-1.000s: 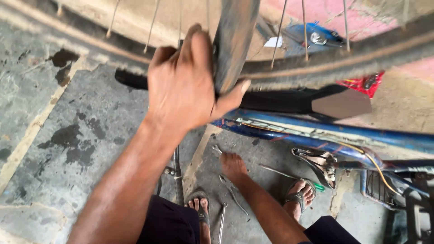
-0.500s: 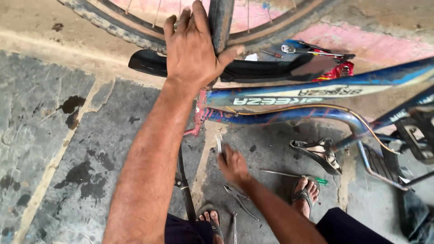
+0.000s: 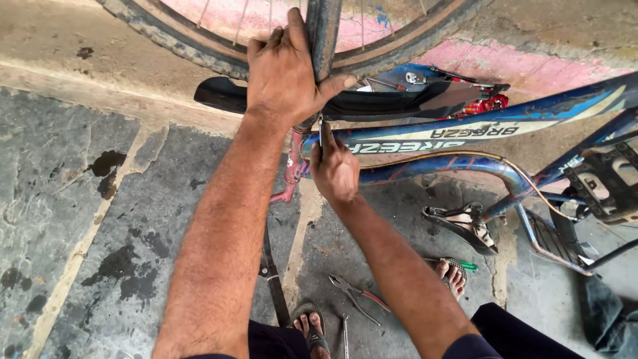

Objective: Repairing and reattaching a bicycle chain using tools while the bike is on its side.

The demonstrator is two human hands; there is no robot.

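1. Left hand [image 3: 282, 70] wraps closed around the dark, worn fork blade [image 3: 323, 30] of the upturned blue bicycle [image 3: 465, 129]
2. Right hand [image 3: 334, 169] pinches a slim metal tool [image 3: 321, 131] against the frame; pliers [image 3: 355, 292] lie on the floor

Your bicycle fork leg [image 3: 323, 33] and small tool [image 3: 321, 131], on the upturned blue bicycle.
The fork leg is a dark, worn metal blade running straight up past the wheel, with your left hand [image 3: 286, 73] wrapped around it. The tool is a slim, grey metal piece held upright in your right hand [image 3: 334, 171], its tip just beside the fork's base, above the blue frame tube.
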